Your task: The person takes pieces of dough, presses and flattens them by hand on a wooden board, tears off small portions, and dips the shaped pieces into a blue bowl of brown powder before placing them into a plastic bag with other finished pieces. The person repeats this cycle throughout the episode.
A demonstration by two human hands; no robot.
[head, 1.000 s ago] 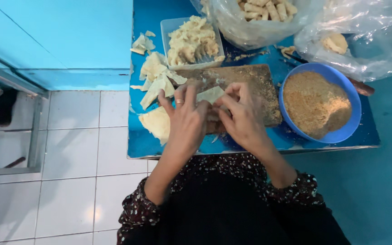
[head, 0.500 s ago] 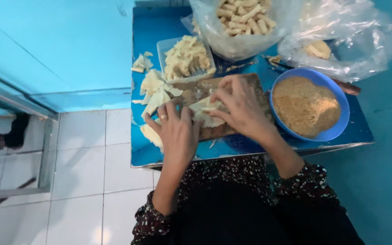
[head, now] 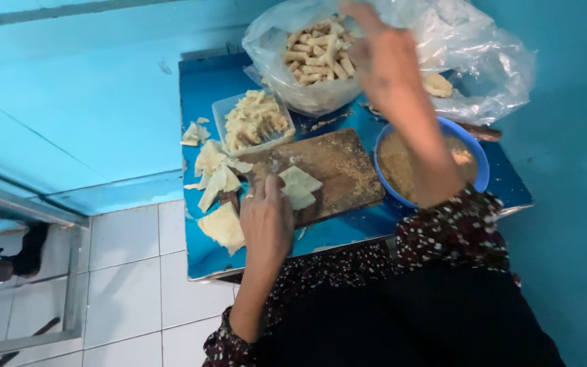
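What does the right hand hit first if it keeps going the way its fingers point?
Most likely the clear plastic bag of rolled pastry sticks. The right hand is raised over the bag's open mouth, fingers pointing away from the person toward the sticks. Its height above them is unclear, so it could pass just over.

1. Right hand: motion-blurred, fingertips cut off by top edge; grip unreadable.
2. Blue bowl: near rim hidden behind forearm.
3. Clear bag: top cropped.
4. Left hand: fingertips covering edge of wooden board.
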